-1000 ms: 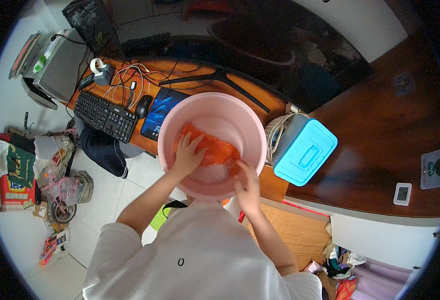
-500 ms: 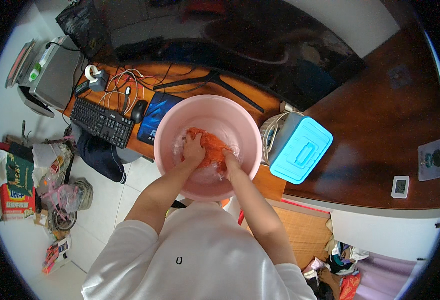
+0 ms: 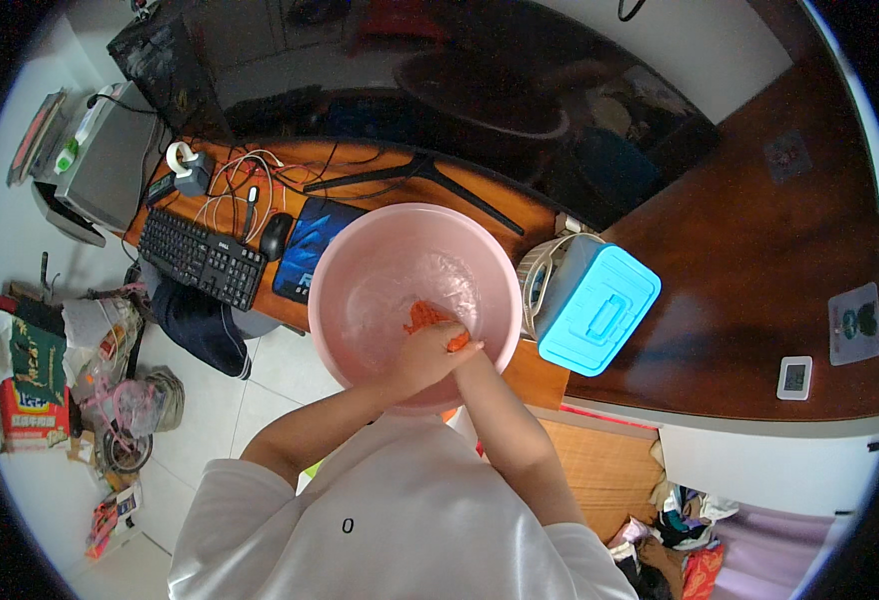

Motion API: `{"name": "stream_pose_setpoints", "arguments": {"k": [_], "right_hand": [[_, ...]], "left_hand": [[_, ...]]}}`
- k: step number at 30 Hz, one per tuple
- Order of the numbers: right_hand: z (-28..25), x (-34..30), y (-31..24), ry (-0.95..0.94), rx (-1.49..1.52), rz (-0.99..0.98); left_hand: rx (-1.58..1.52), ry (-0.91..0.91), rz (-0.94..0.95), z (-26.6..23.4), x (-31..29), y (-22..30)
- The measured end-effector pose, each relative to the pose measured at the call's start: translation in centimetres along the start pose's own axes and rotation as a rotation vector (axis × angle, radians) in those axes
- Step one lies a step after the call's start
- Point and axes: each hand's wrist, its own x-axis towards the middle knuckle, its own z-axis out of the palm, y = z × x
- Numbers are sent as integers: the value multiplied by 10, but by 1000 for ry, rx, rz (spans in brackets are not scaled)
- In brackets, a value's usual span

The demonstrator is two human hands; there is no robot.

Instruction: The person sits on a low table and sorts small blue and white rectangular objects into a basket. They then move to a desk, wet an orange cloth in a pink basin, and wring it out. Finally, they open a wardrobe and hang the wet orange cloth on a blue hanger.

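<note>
A round pink basin [image 3: 328,268] with shallow, rippled water stands at the desk's front edge, close to my body. Inside it, toward the near side, an orange wet cloth [image 3: 425,318] is bunched up small. My left hand [image 3: 430,355] is closed around the cloth, its back facing up. My right hand [image 3: 469,354] meets it at the right, closed on the same cloth; most of its fingers are hidden by the left hand. A small piece of the cloth pokes out between the two hands.
Left on the desk are a black keyboard [image 3: 203,257], a mouse [image 3: 277,237], a blue mouse pad [image 3: 314,243] and tangled cables [image 3: 235,190]. A large black screen [image 3: 440,85] stands behind. Right of the basin is a container with a blue lid [image 3: 605,308].
Both hands have drawn together and come nearer my body. The cloth, spread out in the water before, is now squeezed into a small bunch between them.
</note>
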Motion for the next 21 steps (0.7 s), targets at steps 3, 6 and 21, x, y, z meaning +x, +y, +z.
{"name": "stream_pose_setpoints", "arguments": {"k": [3, 6, 21], "right_hand": [[1, 2, 3, -26, -23, -26], [5, -4, 16, 18, -73, -118], [2, -31, 9, 616, -646, -501]], "left_hand": [[178, 26, 76, 9, 6, -13], [304, 64, 150, 12, 23, -36], [658, 148, -25, 35, 55, -143]]}}
